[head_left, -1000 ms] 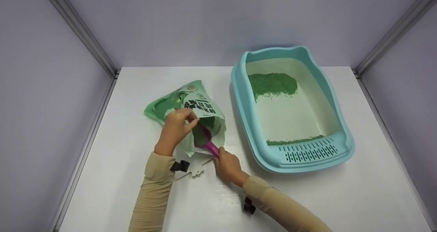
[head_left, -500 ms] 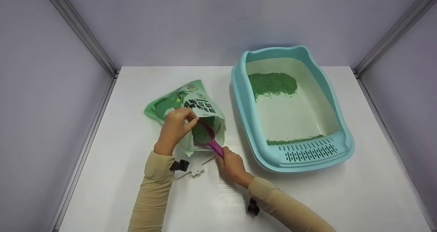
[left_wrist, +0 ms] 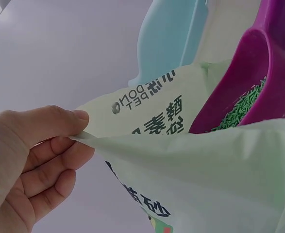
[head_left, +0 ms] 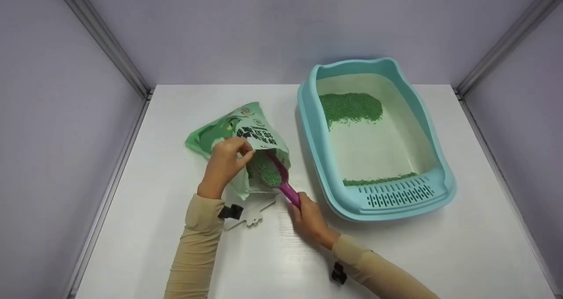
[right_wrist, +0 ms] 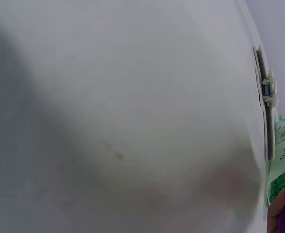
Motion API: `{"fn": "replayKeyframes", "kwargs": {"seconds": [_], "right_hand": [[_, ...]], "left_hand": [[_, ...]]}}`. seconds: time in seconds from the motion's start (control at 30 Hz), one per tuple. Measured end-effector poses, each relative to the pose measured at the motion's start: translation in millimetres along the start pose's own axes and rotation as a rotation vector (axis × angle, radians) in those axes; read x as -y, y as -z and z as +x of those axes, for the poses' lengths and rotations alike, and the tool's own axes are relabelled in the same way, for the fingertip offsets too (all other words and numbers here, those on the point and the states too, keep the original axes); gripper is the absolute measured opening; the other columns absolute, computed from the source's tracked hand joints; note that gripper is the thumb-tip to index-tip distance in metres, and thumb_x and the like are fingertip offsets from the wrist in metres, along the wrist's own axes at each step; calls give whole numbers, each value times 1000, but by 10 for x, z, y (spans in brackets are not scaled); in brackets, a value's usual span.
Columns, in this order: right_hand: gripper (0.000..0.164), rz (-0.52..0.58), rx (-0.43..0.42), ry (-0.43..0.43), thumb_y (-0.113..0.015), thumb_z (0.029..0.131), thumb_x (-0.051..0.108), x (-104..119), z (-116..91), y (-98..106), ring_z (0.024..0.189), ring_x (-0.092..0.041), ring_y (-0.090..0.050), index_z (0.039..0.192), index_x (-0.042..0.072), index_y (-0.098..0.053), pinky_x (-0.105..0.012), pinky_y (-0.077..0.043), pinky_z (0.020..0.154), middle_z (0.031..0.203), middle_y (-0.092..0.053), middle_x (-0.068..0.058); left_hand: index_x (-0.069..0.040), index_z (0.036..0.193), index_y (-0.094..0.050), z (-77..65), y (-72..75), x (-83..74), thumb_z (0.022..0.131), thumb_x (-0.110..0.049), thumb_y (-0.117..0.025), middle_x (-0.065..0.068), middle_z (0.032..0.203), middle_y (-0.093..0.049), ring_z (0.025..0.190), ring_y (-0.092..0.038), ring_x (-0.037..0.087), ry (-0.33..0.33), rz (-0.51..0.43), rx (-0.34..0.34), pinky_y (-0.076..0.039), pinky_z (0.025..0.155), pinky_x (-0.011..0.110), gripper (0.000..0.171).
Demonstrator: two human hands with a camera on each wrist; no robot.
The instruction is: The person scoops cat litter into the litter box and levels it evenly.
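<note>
My left hand (head_left: pixel 225 165) pinches the edge of the opening of a green and white litter bag (head_left: pixel 246 125), which lies on the table. The left wrist view shows the thumb and index finger on the rim, holding the mouth apart. With my right hand (head_left: pixel 310 220) I grip the handle of a purple scoop (head_left: pixel 288 189). Green litter pellets (head_left: pixel 268 171) fill the scoop's bowl, whose front part is inside the bag's mouth. In the right wrist view only a few fingers (right_wrist: pixel 280 201) show at the lower right edge.
A light blue litter box (head_left: pixel 316 158) stands to the right, with green pellets heaped at its back left and a strip at its front. A white sealing clip (head_left: pixel 253 218) lies on the table (head_left: pixel 281 264) before the bag. Walls surround the table's back and sides.
My right hand has moved right and slightly toward me, drawing the loaded scoop partway out of the bag. My left hand stays on the bag's edge.
</note>
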State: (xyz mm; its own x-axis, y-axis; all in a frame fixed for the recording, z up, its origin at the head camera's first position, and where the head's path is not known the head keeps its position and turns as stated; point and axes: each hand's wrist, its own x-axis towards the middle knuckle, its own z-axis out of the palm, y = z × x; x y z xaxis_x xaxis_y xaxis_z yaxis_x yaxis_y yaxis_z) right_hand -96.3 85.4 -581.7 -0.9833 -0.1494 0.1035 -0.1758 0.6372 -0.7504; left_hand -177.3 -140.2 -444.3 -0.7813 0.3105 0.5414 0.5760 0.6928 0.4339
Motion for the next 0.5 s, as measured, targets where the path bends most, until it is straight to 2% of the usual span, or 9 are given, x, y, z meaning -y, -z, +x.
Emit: {"fn": "replayKeyframes", "kwargs": {"seconds": [0.37,0.5], "right_hand": [[9,81,-19,93,-57,94,6,-112,-90,91,66,-8,-48,102,3,-54,-20,-44,58,75,-55,-4],[10,35,-36,119,-59,93,6,-137,-105,136,66,-13,-53,101,3,-54,-23,-47,57,74,-57,-7]], "left_hand": [[-4,78,-65,-1,4,-5,83,-5,-72,12,75,-69,67,-66,21,14,-9,-5,-56,62,34,9],[-4,78,-65,0,-7,-5,84,-6,-72,12,74,-69,67,-67,21,11,-7,-2,-56,62,33,10]]}}
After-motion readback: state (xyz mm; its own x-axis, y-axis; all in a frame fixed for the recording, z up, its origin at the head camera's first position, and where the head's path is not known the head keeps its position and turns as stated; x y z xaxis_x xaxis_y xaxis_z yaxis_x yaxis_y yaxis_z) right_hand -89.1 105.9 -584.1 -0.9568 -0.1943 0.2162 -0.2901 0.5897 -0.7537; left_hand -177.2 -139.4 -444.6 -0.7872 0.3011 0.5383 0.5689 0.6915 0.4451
